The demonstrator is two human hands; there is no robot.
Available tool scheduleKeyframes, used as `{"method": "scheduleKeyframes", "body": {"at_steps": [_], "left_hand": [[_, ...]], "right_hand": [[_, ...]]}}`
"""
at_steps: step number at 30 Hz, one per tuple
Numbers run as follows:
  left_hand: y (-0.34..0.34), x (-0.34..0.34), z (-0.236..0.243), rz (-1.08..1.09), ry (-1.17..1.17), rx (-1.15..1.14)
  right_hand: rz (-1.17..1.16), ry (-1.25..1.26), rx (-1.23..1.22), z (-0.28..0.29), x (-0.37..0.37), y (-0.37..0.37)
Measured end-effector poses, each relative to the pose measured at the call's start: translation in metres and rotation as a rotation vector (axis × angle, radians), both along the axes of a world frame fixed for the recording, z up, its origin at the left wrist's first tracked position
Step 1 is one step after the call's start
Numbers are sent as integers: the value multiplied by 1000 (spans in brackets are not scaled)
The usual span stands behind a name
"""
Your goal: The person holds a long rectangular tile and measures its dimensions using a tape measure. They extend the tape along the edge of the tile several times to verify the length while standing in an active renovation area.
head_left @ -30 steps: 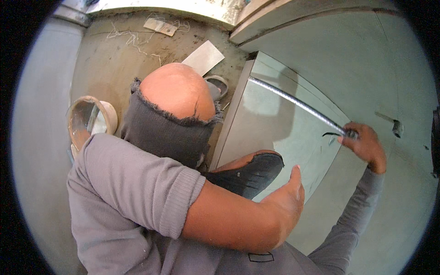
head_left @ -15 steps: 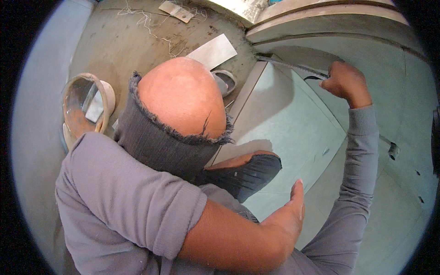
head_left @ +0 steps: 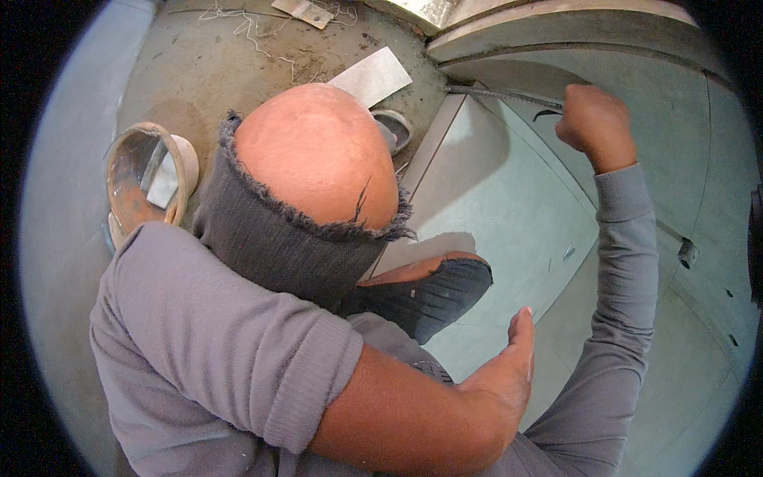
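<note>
My right hand point(head_left: 596, 123) is closed on a tape measure, its narrow blade point(head_left: 497, 94) stretched leftward along the far end of a large pale tile point(head_left: 513, 207), by the base of the tiled wall. The tape's case is mostly hidden by my fingers. Lower down, my left hand point(head_left: 509, 370) has its fingers extended over the tile's near part, with nothing visible in them; whether they touch the tile I cannot tell. My bare knee point(head_left: 314, 155), in torn dark cloth, and my dark-soled foot point(head_left: 421, 298) lie between my left arm and the tile.
A bucket point(head_left: 119, 183) with a pale piece inside stands at left beside a wall point(head_left: 67, 199). A narrow tile offcut point(head_left: 373, 75), a small board with string point(head_left: 302, 12) and a grey round-rimmed object point(head_left: 393, 127) lie on the rough floor. A tiled wall point(head_left: 675, 159) rises at right.
My right hand has moved up and away from me, swinging the tape from a diagonal across the tile to its far end. My left hand has shifted slightly downward in view.
</note>
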State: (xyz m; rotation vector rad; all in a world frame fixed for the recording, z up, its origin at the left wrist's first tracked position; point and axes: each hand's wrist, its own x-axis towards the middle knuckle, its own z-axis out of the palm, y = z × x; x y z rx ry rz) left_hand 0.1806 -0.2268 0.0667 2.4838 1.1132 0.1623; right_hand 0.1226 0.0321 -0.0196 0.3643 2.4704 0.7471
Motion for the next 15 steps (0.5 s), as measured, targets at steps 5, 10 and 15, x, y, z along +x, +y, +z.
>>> {"method": "scheduleKeyframes", "body": {"at_steps": [5, 10, 15], "left_hand": [[0, -4, -1, -41, 19, -13], [-2, -13, 1, -86, 70, -21], [-1, -19, 2, -99, 15, -57]], "right_hand": [[-1, -47, -3, 1, -2, -1], [-2, -46, 7, -1, 1, 2], [-4, -54, 4, -3, 10, 12]]}}
